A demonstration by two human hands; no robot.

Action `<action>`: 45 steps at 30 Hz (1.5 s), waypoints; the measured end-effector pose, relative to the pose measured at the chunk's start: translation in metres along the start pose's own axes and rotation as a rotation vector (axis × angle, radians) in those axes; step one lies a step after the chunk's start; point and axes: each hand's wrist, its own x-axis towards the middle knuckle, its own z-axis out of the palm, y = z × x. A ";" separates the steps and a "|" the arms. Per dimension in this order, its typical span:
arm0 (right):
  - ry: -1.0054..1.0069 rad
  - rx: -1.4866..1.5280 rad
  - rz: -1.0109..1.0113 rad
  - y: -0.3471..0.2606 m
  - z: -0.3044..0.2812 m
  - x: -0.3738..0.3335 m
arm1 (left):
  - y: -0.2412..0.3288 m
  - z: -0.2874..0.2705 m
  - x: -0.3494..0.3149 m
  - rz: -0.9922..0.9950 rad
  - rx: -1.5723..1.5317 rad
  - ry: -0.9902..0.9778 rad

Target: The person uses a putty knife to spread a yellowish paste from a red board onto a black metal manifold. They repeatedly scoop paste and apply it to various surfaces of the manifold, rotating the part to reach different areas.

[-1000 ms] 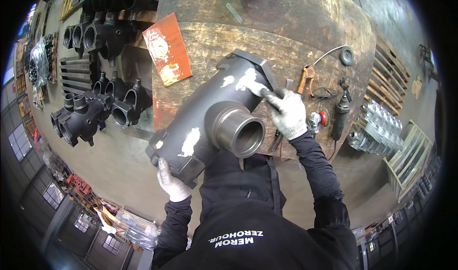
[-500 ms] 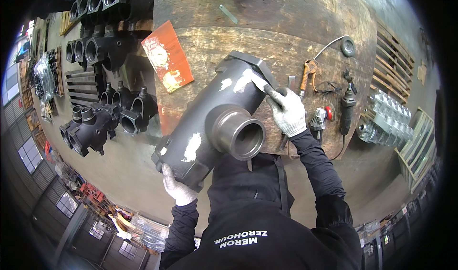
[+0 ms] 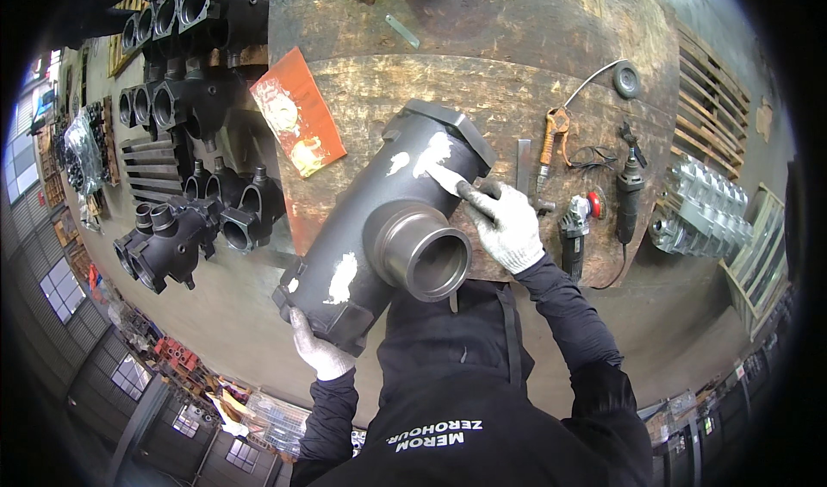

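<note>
A black cast-metal pipe body [image 3: 360,207] with a round side outlet lies slanted across the near edge of the workbench. White filler patches [image 3: 343,278] mark its surface. My left hand [image 3: 320,347], in a white glove, grips the near left end with the thumb on top; its other fingers are hidden beneath. Also gloved, my right hand [image 3: 508,227] pinches a putty knife [image 3: 444,178]. The pale blade meets the large filler patch [image 3: 433,149] near the far end; the handle is mostly covered by my fingers.
An orange sheet [image 3: 323,130] smeared with filler lies left on the wooden bench [image 3: 482,74]. At right are an angle grinder [image 3: 573,237], a dark power tool [image 3: 628,198] and an orange-handled tool [image 3: 551,138]. Black castings [image 3: 185,237] stand at left; silver castings [image 3: 702,211] at right.
My right hand and the putty knife have moved nearer and slightly left over the large filler patch. My left hand keeps its hold on the pipe body's end.
</note>
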 end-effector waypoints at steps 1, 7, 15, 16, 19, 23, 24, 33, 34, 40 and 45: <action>-0.048 -0.015 0.059 0.002 -0.003 0.001 | -0.001 -0.002 0.001 0.018 0.006 -0.026; 0.016 -0.158 0.106 0.012 -0.007 0.016 | -0.006 -0.007 0.002 0.058 0.041 -0.002; -0.128 -0.102 0.118 -0.008 -0.021 0.030 | -0.004 0.003 -0.002 0.044 -0.069 -0.004; -0.124 -0.125 0.093 -0.011 -0.022 0.032 | -0.004 0.003 -0.003 0.038 -0.044 0.044; -0.123 -0.137 0.032 -0.015 -0.023 0.034 | -0.005 0.002 -0.002 0.057 -0.040 0.049; -0.180 -0.110 0.034 -0.017 -0.018 0.028 | -0.007 -0.003 0.000 0.061 -0.027 0.055; -0.192 -0.115 0.034 -0.017 -0.016 0.025 | -0.007 -0.003 0.001 0.060 -0.041 0.047; -0.223 0.031 0.043 -0.015 -0.017 0.005 | -0.006 -0.001 -0.001 0.056 -0.056 0.019; -0.202 -0.045 0.024 -0.012 -0.016 0.005 | -0.006 0.000 -0.002 0.038 -0.038 0.057; -0.124 -0.133 0.014 0.003 -0.012 0.001 | -0.004 0.003 -0.001 0.028 -0.065 0.028; -0.015 -0.073 0.113 0.016 -0.011 0.005 | 0.000 0.009 -0.004 0.063 -0.019 0.030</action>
